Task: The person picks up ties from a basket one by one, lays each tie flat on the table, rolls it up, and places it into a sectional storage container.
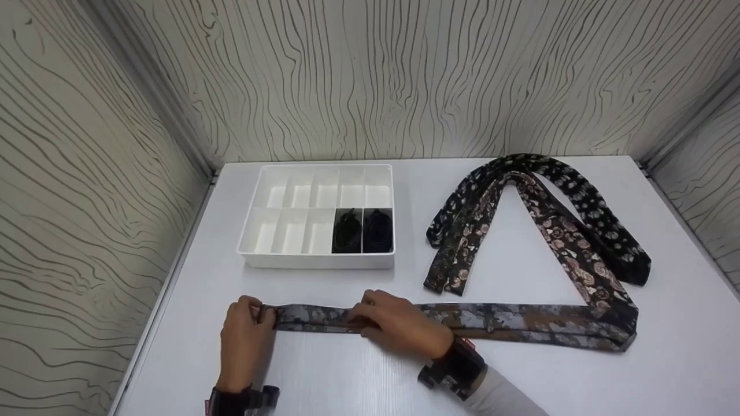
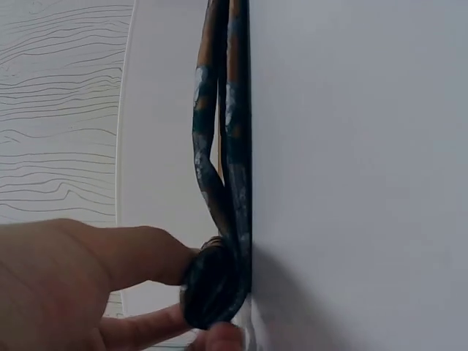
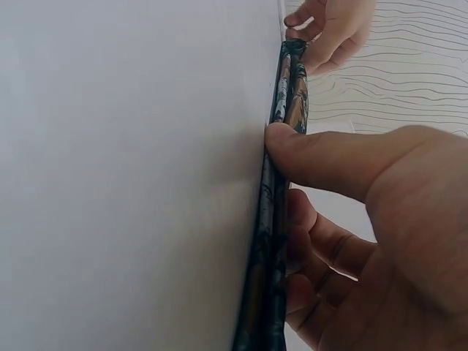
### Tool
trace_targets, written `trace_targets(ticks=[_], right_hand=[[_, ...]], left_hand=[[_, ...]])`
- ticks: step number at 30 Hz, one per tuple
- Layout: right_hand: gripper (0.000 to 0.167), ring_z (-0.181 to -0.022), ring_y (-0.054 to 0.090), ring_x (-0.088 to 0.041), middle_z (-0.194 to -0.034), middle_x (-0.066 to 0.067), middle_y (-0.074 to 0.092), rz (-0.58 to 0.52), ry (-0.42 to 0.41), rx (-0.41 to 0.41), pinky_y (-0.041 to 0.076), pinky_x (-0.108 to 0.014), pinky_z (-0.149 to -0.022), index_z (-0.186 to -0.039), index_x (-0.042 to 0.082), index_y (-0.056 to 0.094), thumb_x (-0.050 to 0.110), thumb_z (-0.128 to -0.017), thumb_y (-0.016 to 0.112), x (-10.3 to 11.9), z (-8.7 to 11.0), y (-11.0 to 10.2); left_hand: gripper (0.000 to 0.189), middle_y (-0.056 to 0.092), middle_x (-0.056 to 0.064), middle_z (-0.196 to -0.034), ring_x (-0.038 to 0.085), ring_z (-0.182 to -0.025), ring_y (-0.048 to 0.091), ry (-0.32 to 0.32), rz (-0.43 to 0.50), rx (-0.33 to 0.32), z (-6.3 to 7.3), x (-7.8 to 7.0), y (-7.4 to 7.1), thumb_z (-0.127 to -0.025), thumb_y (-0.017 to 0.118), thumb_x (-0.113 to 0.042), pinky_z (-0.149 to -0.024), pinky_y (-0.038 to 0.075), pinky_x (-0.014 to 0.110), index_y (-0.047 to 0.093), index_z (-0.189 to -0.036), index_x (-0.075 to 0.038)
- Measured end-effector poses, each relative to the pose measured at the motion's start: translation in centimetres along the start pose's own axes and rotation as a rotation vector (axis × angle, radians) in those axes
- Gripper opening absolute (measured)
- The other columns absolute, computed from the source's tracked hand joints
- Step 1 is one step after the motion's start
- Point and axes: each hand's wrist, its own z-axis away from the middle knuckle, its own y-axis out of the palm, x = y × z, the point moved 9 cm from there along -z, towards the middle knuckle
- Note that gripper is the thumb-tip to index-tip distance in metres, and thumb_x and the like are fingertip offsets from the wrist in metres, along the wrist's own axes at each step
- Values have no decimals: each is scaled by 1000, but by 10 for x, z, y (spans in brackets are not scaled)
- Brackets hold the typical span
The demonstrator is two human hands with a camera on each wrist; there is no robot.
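Both hands are at work on the camouflage-patterned tie, which lies lengthwise across the near part of the white tabletop, in front of the tray. Its layers run side by side in the wrist views.

Left hand: at the tie's left end. Thumb and fingers are curled in, pinching a small dark roll formed at that end; in the left wrist view the roll stands on edge, and two strands lead away from it.

Right hand: partway along the same tie, right of the left hand. Grip is narrow: thumb on one side, curled fingers on the other, tie between them.

Right end of the tie: broad, meeting the lower end of a brown floral tie. Which lies on top there, cannot tell. The floral tie is bent into an arch, beside and partly overlapping a black tie with pale spots, likewise arched.

White tray: behind the left stretch of the camouflage tie, two rows of five compartments. Near row, fourth from left: a dark greenish coil. Near row, fifth: a dark navy coil.

Wall panels with wavy wood-grain lines surround the tabletop.
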Motion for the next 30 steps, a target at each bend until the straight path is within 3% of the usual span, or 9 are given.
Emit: trace_targets(ticks=[5,10,13,19,30], right_hand=[[31,-90,55,-6,-105,6,61,-5,-3,-8,50,-20,-76,-130,26,72,19,-100,72,0,-1,-1],[32,-90,55,-5,-106,7,61,-5,6,5,50,-20,-76,-131,28,71,20,-100,72,-1,-1,1],[32,-91,56,-5,-106,7,61,-2,8,8,51,-21,-77,-131,29,72,20,-100,72,-2,-1,1],[31,-90,55,-5,-105,8,61,4,4,0,50,-20,-76,-130,29,72,20,-100,72,-2,-1,1],[28,-87,56,-7,-101,5,62,61,-37,-53,50,-20,-74,-123,25,74,15,-97,75,8,-2,-4]], left_hand=[[22,59,14,-98,24,-89,58,90,40,29,2,-16,10,-89,72,5,-72,47,31,61,-107,2],[10,57,7,-95,17,-84,54,178,57,72,7,-26,18,-94,75,-2,-71,44,25,68,-101,-4],[6,59,7,-95,14,-81,54,191,73,80,9,-28,19,-97,71,-3,-70,45,24,73,-102,-4],[27,57,9,-95,16,-79,52,132,12,81,10,-24,21,-93,72,-9,-65,42,27,70,-118,0],[28,54,5,-95,16,-85,51,186,135,125,19,-45,44,-89,74,6,-71,44,25,55,-107,-5]])
